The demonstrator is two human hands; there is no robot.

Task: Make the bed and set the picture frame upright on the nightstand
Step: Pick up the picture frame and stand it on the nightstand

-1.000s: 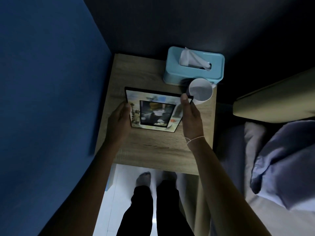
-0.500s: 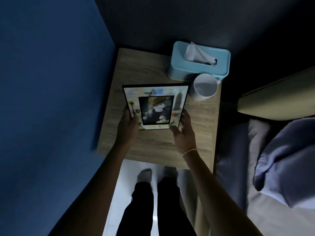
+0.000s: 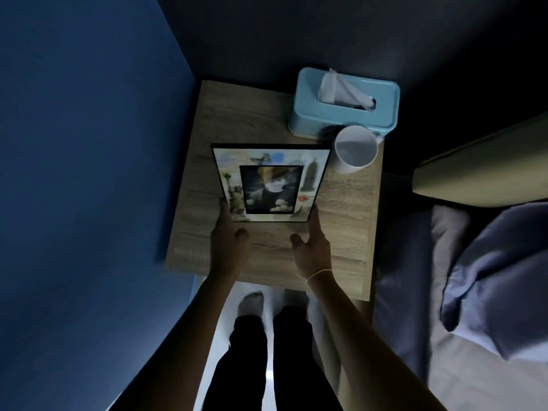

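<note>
The picture frame (image 3: 270,185), black-edged with a dark photo in a pale illustrated mat, stands tilted back on the wooden nightstand (image 3: 344,232), its face toward me. My left hand (image 3: 229,243) touches its lower left corner with straight fingers, thumb spread away. At the lower right corner my right hand (image 3: 312,247) does the same, with its thumb off the frame. The bed (image 3: 415,292) lies to the right, a rumpled grey-blue duvet (image 3: 498,280) bunched on it.
A light blue tissue box (image 3: 344,109) sits at the nightstand's back right, a white mug (image 3: 355,149) just in front of it and close to the frame's top right corner. A blue wall (image 3: 89,173) bounds the left. The headboard (image 3: 480,170) is at right.
The frame has been raised from lying nearly flat to standing tilted. Both hands slid from its sides down to the lower corners and loosened, thumbs now off it.
</note>
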